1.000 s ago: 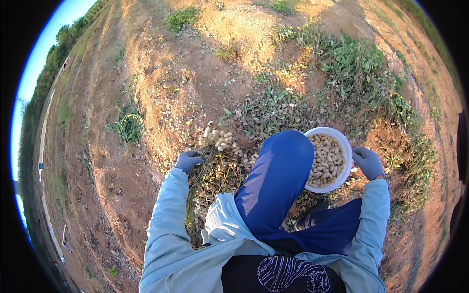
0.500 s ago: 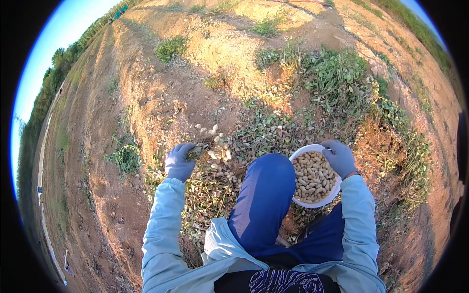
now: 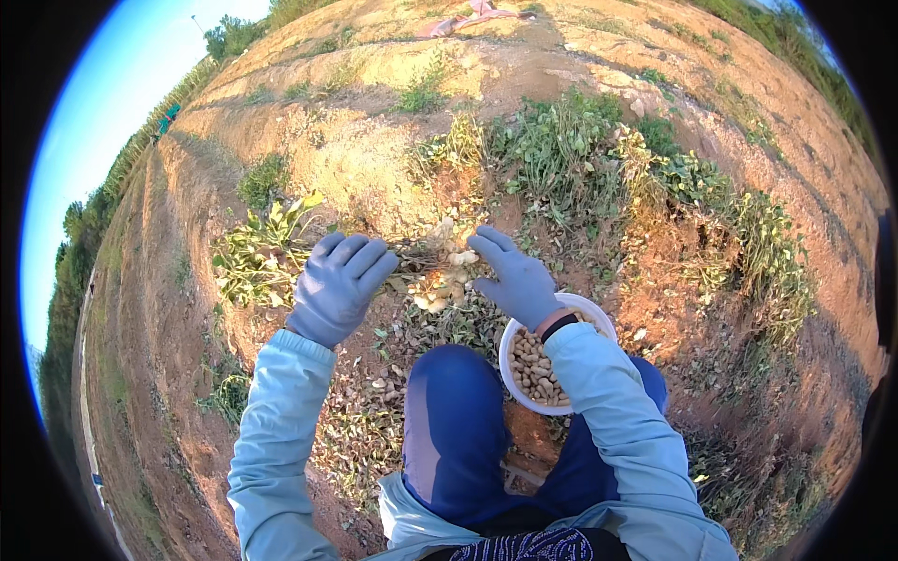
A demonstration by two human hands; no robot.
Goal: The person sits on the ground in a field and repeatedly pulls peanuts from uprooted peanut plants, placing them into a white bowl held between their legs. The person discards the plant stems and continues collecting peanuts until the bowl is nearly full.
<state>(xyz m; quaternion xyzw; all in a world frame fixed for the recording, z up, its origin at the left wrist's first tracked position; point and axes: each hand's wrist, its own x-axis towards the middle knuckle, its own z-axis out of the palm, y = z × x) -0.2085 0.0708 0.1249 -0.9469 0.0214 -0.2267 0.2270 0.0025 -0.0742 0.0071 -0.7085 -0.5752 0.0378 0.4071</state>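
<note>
In a grey-blue glove, my left hand (image 3: 339, 285) is closed round the stems of a pulled peanut plant (image 3: 412, 254). Leafy green tops (image 3: 262, 257) stick out on the left side of that hand, and the roots with pale peanut pods (image 3: 438, 292) point right. My right hand (image 3: 514, 280), gloved the same way, reaches to the pods with thumb and forefinger apart, close to a few of them. Below my right wrist stands a white bucket (image 3: 510, 360) holding many loose peanuts (image 3: 533, 369), partly covered by my forearm.
My bent knee (image 3: 454, 402) in blue trousers is left of the bucket. Heaps of uprooted plants (image 3: 571, 140) lie ahead and to the right. Dry leaves (image 3: 365, 430) litter the reddish soil. A pink cloth (image 3: 477, 17) lies far off.
My right hand has let go of the bucket rim and moved left to the pods. A leafy peanut plant is now in my left hand. The view has shifted.
</note>
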